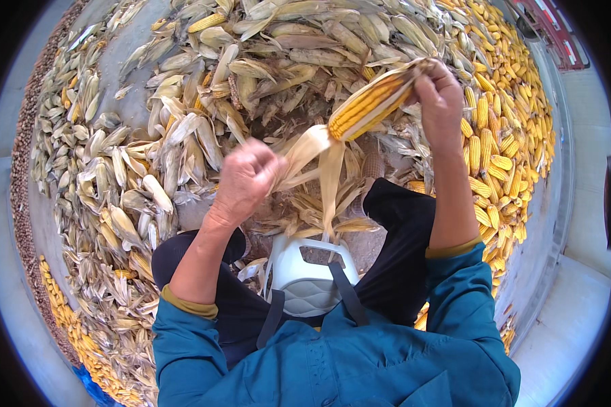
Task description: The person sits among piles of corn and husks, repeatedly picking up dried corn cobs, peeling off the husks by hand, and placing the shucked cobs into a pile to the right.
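A partly husked corn cob [365,113] slants across the space in front of me, its yellow kernels bare along much of its length. My right hand [439,104] grips its darkened upper end, where some husk still lies against the kernels. From the cob's lower end pale husk leaves [305,152] hang loose; one long strip [331,188] drops toward the white stool. My left hand [249,175], blurred, is closed on the tips of the leaves stretched to the left.
Unhusked ears and loose husks [310,43] cover the ground ahead and to the left [127,224]. Bare yellow cobs [494,147] are heaped on the right. A white plastic stool [285,249] stands between my legs. A red metal frame [552,30] is at the far right.
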A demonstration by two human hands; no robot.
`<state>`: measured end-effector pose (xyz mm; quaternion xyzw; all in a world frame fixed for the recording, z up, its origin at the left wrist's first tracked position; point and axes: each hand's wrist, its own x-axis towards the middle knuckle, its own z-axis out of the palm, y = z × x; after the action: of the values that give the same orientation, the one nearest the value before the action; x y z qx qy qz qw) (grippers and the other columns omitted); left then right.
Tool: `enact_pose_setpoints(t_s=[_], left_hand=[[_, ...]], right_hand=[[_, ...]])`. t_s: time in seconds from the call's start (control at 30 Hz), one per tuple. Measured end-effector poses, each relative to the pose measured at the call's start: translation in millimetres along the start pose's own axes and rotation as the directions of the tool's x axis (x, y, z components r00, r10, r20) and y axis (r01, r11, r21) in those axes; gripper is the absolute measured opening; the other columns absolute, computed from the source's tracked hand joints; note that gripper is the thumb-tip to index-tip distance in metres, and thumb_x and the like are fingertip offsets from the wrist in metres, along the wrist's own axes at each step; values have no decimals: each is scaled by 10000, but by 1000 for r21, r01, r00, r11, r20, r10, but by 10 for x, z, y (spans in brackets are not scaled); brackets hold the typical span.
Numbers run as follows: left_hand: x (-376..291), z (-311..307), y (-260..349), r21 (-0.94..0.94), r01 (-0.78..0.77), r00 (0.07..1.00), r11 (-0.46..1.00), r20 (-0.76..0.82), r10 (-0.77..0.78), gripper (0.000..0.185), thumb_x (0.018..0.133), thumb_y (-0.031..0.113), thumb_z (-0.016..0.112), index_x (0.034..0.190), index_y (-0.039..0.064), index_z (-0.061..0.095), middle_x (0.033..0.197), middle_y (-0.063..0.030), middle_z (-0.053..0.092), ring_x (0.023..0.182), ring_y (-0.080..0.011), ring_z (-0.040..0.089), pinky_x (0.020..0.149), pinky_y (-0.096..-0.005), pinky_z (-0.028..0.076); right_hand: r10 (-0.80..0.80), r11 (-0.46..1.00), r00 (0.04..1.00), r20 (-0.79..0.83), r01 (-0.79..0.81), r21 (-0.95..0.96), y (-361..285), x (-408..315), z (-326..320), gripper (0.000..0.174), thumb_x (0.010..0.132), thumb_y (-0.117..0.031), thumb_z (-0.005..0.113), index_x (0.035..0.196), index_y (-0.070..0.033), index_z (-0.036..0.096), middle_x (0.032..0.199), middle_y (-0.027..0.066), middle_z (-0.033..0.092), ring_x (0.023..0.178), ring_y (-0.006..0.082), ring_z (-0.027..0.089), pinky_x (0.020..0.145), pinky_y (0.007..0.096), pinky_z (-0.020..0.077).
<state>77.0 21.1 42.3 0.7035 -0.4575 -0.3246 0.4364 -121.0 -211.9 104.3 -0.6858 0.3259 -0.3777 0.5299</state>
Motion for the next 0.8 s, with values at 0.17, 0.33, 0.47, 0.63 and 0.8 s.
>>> enact_pose_setpoints(t_s=[0.17, 0.33, 0.47, 0.63, 0.8], left_hand=[[325, 194, 189, 225, -384, 885, 895, -185, 426, 614, 772, 257, 772, 1293, 72, 504, 1187, -125, 528, 1161, -248, 503, 987, -374, 420], [320, 530, 3, -562, -90, 993, 823, 14, 117, 654, 821, 195, 739, 1356, 36, 398, 1220, -97, 529, 1070, -182, 559, 918, -302, 472], [277, 490, 46, -798, -8, 993, 603, 67, 101, 618, 833, 118, 722, 1341, 24, 382, 1109, -61, 583, 1028, -139, 562, 905, -280, 478], [354, 220, 205, -731, 134, 943, 669, -114, -313, 402, 877, 211, 665, 1190, 36, 484, 1047, -59, 626, 1002, -137, 612, 804, -292, 550], [367, 66, -133, -932, 130, 940, 339, 7, -341, 339, 881, 232, 637, 1160, 80, 521, 1043, -61, 635, 966, -187, 653, 802, -383, 577]], right_hand=[[167, 982, 945, 280, -186, 42, -111, -323, 618, 108, 878, -28, 532, 974, -3, 574, 766, 0, 577, 643, 32, 512, 578, 185, 454], [215, 688, 878, 428, -447, 572, 49, -354, 747, 156, 937, -159, 551, 1018, -27, 565, 637, -4, 503, 570, 101, 490, 566, 249, 442], [243, 358, 780, 577, -625, 694, 80, -410, 843, 237, 930, -214, 560, 1073, -25, 549, 611, -16, 496, 527, 88, 437, 529, 244, 403], [81, 179, 761, 644, -647, 741, 42, -427, 894, 240, 932, -213, 502, 1008, -3, 589, 572, -12, 476, 537, 108, 456, 533, 257, 442], [-24, 166, 794, 607, -596, 786, -92, -303, 730, 250, 912, -226, 491, 1019, -13, 565, 583, -49, 474, 516, 60, 430, 490, 192, 406]])
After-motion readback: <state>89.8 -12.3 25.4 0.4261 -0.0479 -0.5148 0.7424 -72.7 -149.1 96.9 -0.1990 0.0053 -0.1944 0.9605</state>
